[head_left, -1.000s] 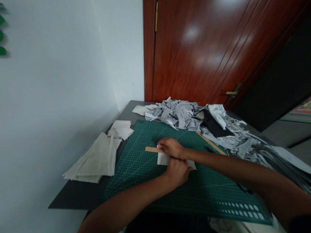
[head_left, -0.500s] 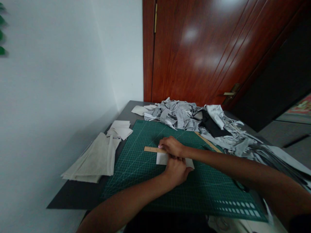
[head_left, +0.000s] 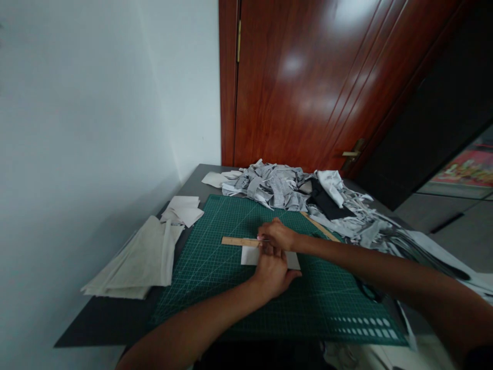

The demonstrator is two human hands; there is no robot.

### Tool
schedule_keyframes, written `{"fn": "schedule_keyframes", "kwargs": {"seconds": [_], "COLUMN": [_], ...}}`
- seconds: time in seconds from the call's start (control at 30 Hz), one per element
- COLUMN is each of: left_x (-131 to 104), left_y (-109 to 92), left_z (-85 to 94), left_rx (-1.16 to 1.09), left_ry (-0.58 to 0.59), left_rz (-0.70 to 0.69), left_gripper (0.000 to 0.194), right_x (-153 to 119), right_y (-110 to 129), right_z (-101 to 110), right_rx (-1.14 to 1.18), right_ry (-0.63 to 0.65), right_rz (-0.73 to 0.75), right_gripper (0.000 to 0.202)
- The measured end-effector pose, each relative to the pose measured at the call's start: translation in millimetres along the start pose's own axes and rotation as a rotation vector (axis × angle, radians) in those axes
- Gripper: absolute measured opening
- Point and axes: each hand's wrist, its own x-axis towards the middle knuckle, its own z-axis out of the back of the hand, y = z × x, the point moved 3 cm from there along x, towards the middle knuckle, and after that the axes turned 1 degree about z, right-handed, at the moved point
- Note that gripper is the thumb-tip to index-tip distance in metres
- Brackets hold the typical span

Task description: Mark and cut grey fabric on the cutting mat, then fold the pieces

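A small off-white cloth piece (head_left: 249, 255) lies on the green gridded cutting mat (head_left: 215, 277), with a wooden ruler (head_left: 239, 241) across its far edge. My left hand (head_left: 271, 272) presses down on the cloth and the ruler, its fingers reaching forward and its thumb out to the right. Just beyond it, my right hand (head_left: 278, 235) is closed at the ruler's edge around a small thing with a pink spot, too small to make out. The two hands touch or overlap, and the ruler's right part is hidden beneath them.
Folded cream cloth (head_left: 144, 262) and smaller pieces (head_left: 185, 209) lie at the left. Grey and white scraps (head_left: 277, 185) are heaped at the back, with black cloth (head_left: 327, 200) among them. A second wooden strip (head_left: 320, 227) and dark-handled scissors (head_left: 370, 292) lie at the right.
The whole view has shifted slightly. My right hand has moved a little rightward along the ruler relative to the cloth, nearer my left fingers; my left hand stays pressed down.
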Motion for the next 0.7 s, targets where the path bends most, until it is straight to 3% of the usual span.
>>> {"fn": "schedule_keyframes", "kwargs": {"seconds": [0.7], "left_x": [1], "left_y": [-1], "left_z": [0.6], "left_rx": [0.021], "left_ry": [0.123], "left_rz": [0.006], "left_gripper": [0.1], "right_x": [-75], "right_y": [-45], "right_z": [16], "right_rx": [-0.024], "right_ry": [0.014], "right_rz": [-0.028], "right_gripper": [0.011]}}
